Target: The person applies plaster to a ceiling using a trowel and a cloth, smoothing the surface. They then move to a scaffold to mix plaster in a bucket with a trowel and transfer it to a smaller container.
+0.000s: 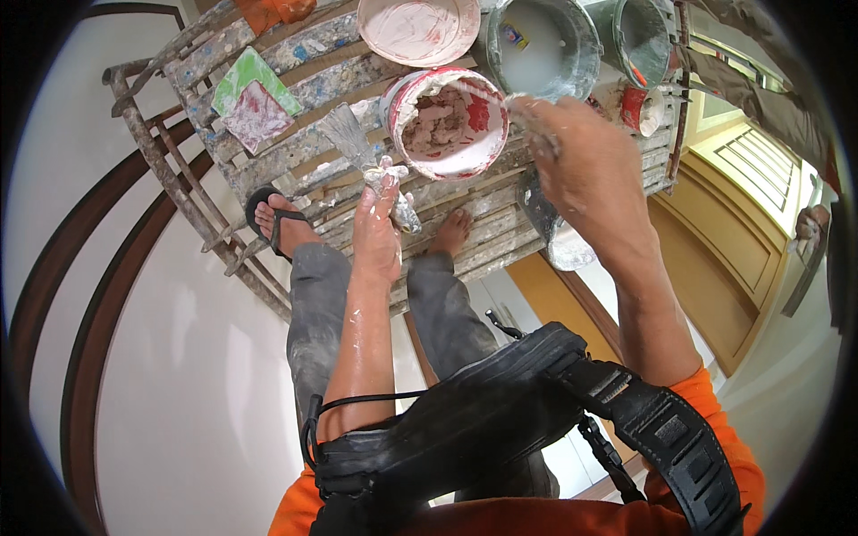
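Observation:
My left hand (379,223) is closed round the whitened handle of a putty knife (347,132), its broad grey blade pointing up and left. Just right of that blade stands a white and red bucket (391,112) of lumpy pinkish putty (438,129). Over the bucket's right rim, my right hand (581,152) grips a putty-smeared tool (478,89) that reaches into the opening. Its working end is hard to make out against the putty, and my fingers hide its handle. Both hands carry white smears.
I stand on a paint-spattered slatted platform (313,62) with pole edges. Around the bucket are a pink-smeared lid (418,31), a bucket of whitish liquid (536,54), a dark pail (642,40), a red cup (633,107) and green and pinkish sheets (255,103). Brown fabric (742,85) is at upper right.

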Available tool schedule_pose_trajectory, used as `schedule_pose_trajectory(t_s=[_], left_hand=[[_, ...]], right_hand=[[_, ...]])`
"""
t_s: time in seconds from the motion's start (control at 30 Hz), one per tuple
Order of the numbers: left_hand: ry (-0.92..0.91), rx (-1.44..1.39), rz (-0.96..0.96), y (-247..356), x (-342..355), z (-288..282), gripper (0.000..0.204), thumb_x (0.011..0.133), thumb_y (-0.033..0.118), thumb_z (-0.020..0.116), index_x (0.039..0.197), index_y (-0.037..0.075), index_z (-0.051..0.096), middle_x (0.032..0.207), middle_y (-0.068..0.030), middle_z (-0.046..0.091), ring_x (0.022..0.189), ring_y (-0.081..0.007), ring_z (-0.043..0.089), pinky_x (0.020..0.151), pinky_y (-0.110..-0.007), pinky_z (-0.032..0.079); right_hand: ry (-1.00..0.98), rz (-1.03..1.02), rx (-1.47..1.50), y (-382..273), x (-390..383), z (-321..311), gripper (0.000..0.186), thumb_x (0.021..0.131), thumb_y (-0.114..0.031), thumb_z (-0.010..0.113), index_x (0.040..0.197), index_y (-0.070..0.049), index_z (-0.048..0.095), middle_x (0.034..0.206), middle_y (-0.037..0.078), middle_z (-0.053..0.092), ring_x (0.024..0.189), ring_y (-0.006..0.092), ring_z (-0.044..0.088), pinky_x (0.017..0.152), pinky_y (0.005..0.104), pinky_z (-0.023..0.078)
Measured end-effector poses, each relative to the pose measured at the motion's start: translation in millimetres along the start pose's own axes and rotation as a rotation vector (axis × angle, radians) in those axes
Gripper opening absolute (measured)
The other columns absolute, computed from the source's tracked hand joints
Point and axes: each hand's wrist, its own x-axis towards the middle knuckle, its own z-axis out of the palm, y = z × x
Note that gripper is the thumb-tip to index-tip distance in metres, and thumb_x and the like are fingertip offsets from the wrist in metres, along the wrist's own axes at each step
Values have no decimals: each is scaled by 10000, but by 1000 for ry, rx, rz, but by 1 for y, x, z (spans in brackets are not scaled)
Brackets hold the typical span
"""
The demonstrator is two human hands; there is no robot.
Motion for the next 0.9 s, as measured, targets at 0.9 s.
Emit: schedule_pose_trajectory(t_s=[0.9], left_hand=[[-54, 175, -24, 7, 3, 10, 350, 1037, 176, 572, 1360, 55, 514, 1293, -35, 584, 1175, -151, 597, 954, -358, 560]], right_hand=[[106, 30, 82, 45, 9, 29, 343, 891, -154, 686, 1234, -142, 679, 1008, 176, 670, 875, 366, 683, 745, 444, 546]])
